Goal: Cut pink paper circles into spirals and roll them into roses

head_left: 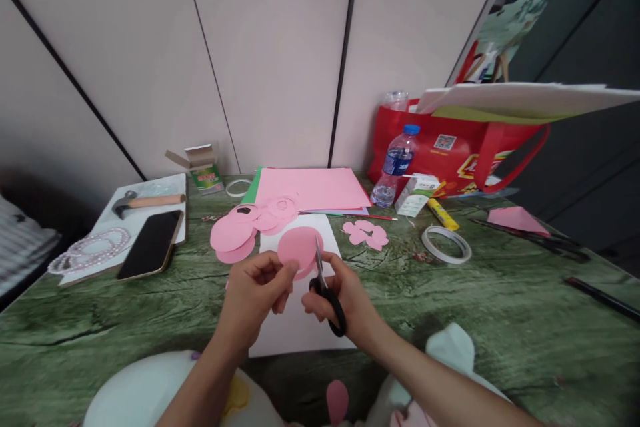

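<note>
My left hand (263, 283) pinches the lower left edge of a round pink paper piece (297, 245), held up over a white sheet (283, 333). In my right hand (347, 297) is a pair of scissors (327, 297) with black handles, fingers through the loops. The blades point up and lie against the paper's right side. Whether the blades are parted is hard to make out. Beyond my left hand lie several pink paper circles and cut rings (233, 233). Small pink petal-shaped cutouts (367, 233) rest to the right of the white sheet.
At left are a hammer (150, 201), a phone (153, 245) and beads (93, 250). Pink sheets (310, 188) lie at the back. A bottle (396, 167), glue stick (443, 214), tape roll (447, 244) and red bag (450, 153) stand or lie at right.
</note>
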A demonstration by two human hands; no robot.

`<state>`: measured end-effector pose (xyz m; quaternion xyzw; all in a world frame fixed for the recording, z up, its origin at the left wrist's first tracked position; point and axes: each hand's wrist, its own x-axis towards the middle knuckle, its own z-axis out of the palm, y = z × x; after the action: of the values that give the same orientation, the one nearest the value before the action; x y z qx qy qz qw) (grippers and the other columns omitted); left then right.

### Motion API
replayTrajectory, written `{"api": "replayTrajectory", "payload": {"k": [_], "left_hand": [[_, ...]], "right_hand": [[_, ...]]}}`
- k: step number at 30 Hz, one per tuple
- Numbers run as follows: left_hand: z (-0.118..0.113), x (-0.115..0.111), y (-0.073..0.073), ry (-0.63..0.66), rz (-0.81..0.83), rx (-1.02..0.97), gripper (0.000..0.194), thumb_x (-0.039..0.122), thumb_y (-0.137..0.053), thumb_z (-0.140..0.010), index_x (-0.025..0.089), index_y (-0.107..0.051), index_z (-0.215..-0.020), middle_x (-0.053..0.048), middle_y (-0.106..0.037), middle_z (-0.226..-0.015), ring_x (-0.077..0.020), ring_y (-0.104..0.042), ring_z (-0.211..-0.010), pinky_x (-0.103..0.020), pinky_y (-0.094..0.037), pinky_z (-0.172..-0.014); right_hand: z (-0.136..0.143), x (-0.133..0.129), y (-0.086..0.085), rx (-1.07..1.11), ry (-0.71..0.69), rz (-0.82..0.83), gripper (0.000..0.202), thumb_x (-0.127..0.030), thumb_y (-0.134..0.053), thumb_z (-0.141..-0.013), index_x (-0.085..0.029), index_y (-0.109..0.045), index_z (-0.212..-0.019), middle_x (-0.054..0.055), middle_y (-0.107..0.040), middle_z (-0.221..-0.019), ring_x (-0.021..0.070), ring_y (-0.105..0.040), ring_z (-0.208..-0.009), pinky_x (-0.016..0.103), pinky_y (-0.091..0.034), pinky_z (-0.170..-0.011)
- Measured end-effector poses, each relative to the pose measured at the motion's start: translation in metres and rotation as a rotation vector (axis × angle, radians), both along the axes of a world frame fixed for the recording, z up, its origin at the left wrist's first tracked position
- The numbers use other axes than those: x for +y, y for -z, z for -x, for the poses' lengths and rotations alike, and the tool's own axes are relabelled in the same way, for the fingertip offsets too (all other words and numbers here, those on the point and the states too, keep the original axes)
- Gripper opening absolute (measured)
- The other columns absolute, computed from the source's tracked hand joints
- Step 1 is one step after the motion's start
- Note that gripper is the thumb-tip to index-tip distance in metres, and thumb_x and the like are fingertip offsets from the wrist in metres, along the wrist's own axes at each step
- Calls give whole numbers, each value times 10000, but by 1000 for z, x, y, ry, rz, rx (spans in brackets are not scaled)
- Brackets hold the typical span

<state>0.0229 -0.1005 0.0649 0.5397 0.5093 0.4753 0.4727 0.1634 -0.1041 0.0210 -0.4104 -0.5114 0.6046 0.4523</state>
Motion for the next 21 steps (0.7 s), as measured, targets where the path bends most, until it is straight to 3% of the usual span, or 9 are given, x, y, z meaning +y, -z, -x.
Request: {"api": "replayTrajectory", "payload": {"k": [12,21], "left_hand": [[0,0,1,-33,-50,-89,230,230,-630,-722,143,-522,-539,75,-447,-383,-18,-357,-303,-141,-267,-329],[-2,0,2,46,-27,-90,182,252,-636,-721,137,-565,-599,54,-496,-425,-42,-403,-349,-162,-313,-362]], "right_hand": [[1,-1,-6,-51,29,46,582,-369,-716,-558,-198,-385,-1005,-111,-491,-456,91,-457,-358,198,-354,-376],[4,-3,5,-24,-50,15,584,-389,-701,-586,-193,-376,-1030,-100,-522,-458,98,-470,-351,206,-377,-376]]}}
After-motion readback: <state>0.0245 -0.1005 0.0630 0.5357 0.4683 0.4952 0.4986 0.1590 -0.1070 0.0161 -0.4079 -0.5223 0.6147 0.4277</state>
